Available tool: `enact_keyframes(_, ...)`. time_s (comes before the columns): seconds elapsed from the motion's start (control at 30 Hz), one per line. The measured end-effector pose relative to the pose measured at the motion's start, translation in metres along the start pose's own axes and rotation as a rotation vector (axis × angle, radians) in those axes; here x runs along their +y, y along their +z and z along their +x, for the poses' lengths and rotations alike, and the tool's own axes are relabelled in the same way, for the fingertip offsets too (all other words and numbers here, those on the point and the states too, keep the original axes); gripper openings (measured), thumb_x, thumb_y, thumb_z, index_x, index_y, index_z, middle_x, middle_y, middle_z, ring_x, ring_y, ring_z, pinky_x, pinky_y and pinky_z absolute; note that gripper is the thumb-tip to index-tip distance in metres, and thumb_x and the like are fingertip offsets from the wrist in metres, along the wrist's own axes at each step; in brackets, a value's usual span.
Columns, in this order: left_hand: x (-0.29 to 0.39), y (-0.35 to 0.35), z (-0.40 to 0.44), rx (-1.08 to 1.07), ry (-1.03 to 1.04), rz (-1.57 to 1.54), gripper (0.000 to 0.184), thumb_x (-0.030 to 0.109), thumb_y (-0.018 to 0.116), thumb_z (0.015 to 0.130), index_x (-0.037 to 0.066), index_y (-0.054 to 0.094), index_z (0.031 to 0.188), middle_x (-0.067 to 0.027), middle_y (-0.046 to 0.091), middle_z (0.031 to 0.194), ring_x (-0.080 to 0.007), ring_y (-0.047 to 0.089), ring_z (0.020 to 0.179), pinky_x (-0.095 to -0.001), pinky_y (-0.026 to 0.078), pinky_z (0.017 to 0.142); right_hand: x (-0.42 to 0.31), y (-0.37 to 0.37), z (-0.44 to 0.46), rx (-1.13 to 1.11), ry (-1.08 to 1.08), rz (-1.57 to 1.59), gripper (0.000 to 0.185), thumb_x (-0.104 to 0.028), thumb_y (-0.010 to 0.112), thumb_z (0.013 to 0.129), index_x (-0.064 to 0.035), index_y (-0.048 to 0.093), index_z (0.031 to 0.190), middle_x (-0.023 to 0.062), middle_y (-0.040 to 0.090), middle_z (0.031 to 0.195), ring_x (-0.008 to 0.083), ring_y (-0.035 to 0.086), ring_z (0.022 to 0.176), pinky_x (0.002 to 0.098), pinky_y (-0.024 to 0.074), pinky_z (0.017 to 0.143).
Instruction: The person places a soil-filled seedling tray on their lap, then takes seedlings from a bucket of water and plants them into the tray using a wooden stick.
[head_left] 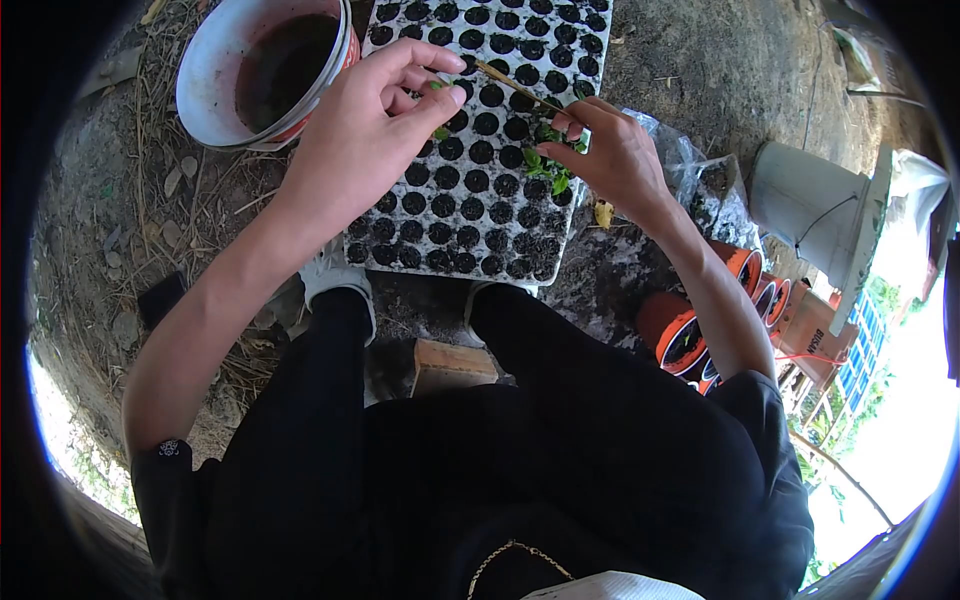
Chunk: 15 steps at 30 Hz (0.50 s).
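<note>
A white seedling tray (pixel 432 205) with rows of round, soil-filled holes lies in front of my feet. Over its upper left part is my left hand (pixel 400 100), fingers curled, with a small green seedling (pixel 437 85) partly showing between thumb and fingers. Another bit of leaf (pixel 441 133) shows just below that hand. At the tray's right edge, my right hand (pixel 615 150) grips a thin brown stick (pixel 515 85) that points up and left toward my left fingertips. Several leafy green seedlings (pixel 540 165) hang below the right fingers, apparently held in the same hand.
A white bucket (pixel 210 75) with dark contents stands left of the tray. Orange-red pots (pixel 672 328) and clear plastic (pixel 675 150) lie to the right, near a cardboard box (pixel 808 335). A wooden block (pixel 452 365) sits between my feet.
</note>
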<state>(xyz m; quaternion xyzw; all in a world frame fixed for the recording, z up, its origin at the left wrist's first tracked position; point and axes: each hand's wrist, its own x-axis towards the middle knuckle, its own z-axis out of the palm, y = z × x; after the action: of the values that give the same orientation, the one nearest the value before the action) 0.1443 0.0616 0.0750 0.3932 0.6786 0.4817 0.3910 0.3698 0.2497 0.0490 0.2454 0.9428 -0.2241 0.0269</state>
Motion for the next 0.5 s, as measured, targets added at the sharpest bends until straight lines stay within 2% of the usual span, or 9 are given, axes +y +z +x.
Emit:
enact_keyframes(0.03, -0.001, 0.002, 0.0, -0.024, -0.019, -0.1, 0.03, 0.018, 0.065, 0.103, 0.005, 0.064, 0.129, 0.0006, 0.067, 0.094, -0.0038, 0.061, 0.086, -0.0203, 0.045, 0.072, -0.002, -0.002, 0.0, 0.001, 0.001, 0.0, 0.032, -0.036, 0.081, 0.089, -0.0081, 0.071, 0.101, 0.0051, 0.069, 0.094, 0.0224, 0.072, 0.082, 0.0395, 0.056, 0.072)
enact_keyframes(0.07, 0.0, 0.002, -0.001, -0.025, -0.019, -0.099, 0.03, 0.018, 0.065, 0.103, 0.005, 0.064, 0.129, 0.0006, 0.067, 0.094, -0.0038, 0.061, 0.086, -0.0203, 0.045, 0.072, -0.006, -0.006, 0.0, -0.004, 0.023, -0.017, 0.032, -0.036, 0.08, 0.09, -0.0076, 0.071, 0.101, 0.0056, 0.07, 0.093, 0.0231, 0.071, 0.081, 0.0399, 0.0558, 0.071)
enact_keyframes(0.13, 0.006, 0.002, -0.003, -0.119, -0.175, -0.208, 0.037, 0.012, 0.058, 0.102, 0.007, 0.057, 0.139, -0.0054, 0.07, 0.113, -0.0073, 0.065, 0.096, -0.0229, 0.049, 0.08, -0.01, -0.008, 0.001, -0.008, 0.043, -0.034, 0.033, -0.037, 0.08, 0.091, -0.007, 0.07, 0.101, 0.006, 0.07, 0.092, 0.0237, 0.071, 0.079, 0.0402, 0.0557, 0.07)
enact_keyframes(0.17, 0.007, 0.002, -0.004, -0.119, -0.175, -0.207, 0.037, 0.012, 0.058, 0.102, 0.007, 0.057, 0.139, -0.0054, 0.07, 0.113, -0.0073, 0.065, 0.096, -0.0229, 0.049, 0.08, -0.011, -0.008, 0.002, 0.029, 0.086, 0.023, 0.033, -0.037, 0.078, 0.092, -0.006, 0.07, 0.102, 0.0064, 0.07, 0.088, 0.0218, 0.07, 0.076, 0.0387, 0.055, 0.068)
enact_keyframes(0.23, 0.009, 0.003, -0.005, -0.177, -0.21, -0.275, 0.042, 0.007, 0.054, 0.1, 0.007, 0.054, 0.142, -0.0094, 0.07, 0.124, -0.0081, 0.065, 0.094, -0.0242, 0.05, 0.08, -0.016, -0.011, 0.005, 0.067, 0.128, 0.081, 0.034, -0.037, 0.077, 0.094, -0.005, 0.07, 0.103, 0.0068, 0.07, 0.085, 0.0198, 0.069, 0.072, 0.0372, 0.0542, 0.066)
enact_keyframes(0.3, 0.01, 0.006, -0.006, -0.182, -0.222, -0.321, 0.043, 0.007, 0.053, 0.099, 0.006, 0.053, 0.143, -0.0103, 0.07, 0.126, -0.0081, 0.065, 0.094, -0.0244, 0.05, 0.081, -0.026, -0.02, 0.007, 0.028, 0.226, 0.329, 0.036, -0.037, 0.074, 0.097, -0.0023, 0.069, 0.103, 0.0056, 0.067, 0.076, 0.0124, 0.061, 0.064, 0.0315, 0.0494, 0.061)
enact_keyframes(0.33, 0.012, 0.007, -0.007, -0.187, -0.234, -0.368, 0.044, 0.006, 0.053, 0.099, 0.006, 0.052, 0.143, -0.0112, 0.07, 0.127, -0.0081, 0.065, 0.094, -0.0247, 0.05, 0.082, -0.033, -0.026, 0.007, 0.029, 0.228, 0.329, 0.036, -0.037, 0.074, 0.097, -0.0023, 0.069, 0.103, 0.0056, 0.067, 0.076, 0.0124, 0.061, 0.064, 0.0315, 0.0494, 0.061)
enact_keyframes(0.4, 0.014, 0.009, -0.008, -0.188, -0.228, -0.382, 0.045, 0.005, 0.053, 0.099, 0.005, 0.051, 0.144, -0.0113, 0.071, 0.126, -0.0081, 0.065, 0.094, -0.0251, 0.051, 0.082, -0.045, -0.035, 0.008, 0.019, 0.221, 0.403, 0.036, -0.036, 0.071, 0.1, -0.0008, 0.07, 0.108, 0.0029, 0.065, 0.072, 0.0062, 0.052, 0.062, 0.0272, 0.0432, 0.057)
enact_keyframes(0.5, 0.01, 0.01, -0.007, -0.192, -0.21, -0.397, 0.046, 0.004, 0.052, 0.098, 0.006, 0.051, 0.144, -0.0114, 0.071, 0.124, -0.0085, 0.066, 0.091, -0.0251, 0.052, 0.08, -0.051, -0.032, 0.009, 0.027, 0.13, 0.572, 0.036, -0.033, 0.071, 0.1, -0.0001, 0.071, 0.116, 0.0022, 0.063, 0.071, 0.0044, 0.049, 0.06, 0.0272, 0.0394, 0.054)
